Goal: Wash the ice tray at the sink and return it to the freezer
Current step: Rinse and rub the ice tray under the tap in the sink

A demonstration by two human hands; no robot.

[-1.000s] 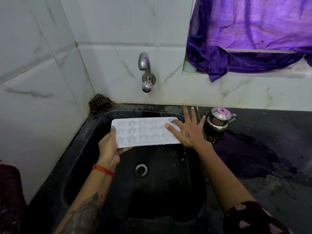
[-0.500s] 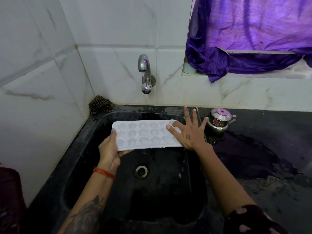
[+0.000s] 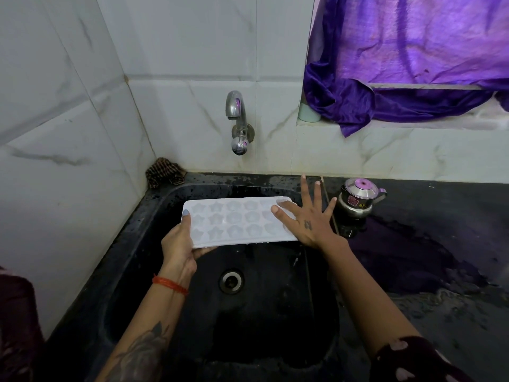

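While left hand (image 3: 179, 245) grips ice tray (image 3: 237, 221) over sink (image 3: 154, 205), right hand (image 3: 308, 219) fingers splayed, seemingly resting on tray

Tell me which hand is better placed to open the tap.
Probably the right hand: its straight fingers only rest flat on the ice tray, so it is free. The left hand grips the tray over the sink, below the tap.

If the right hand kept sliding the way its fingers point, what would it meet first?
Probably the black sink's back rim, then the white marble-tiled wall; the right hand points up-screen, left of the small steel kettle. Depth is unclear.
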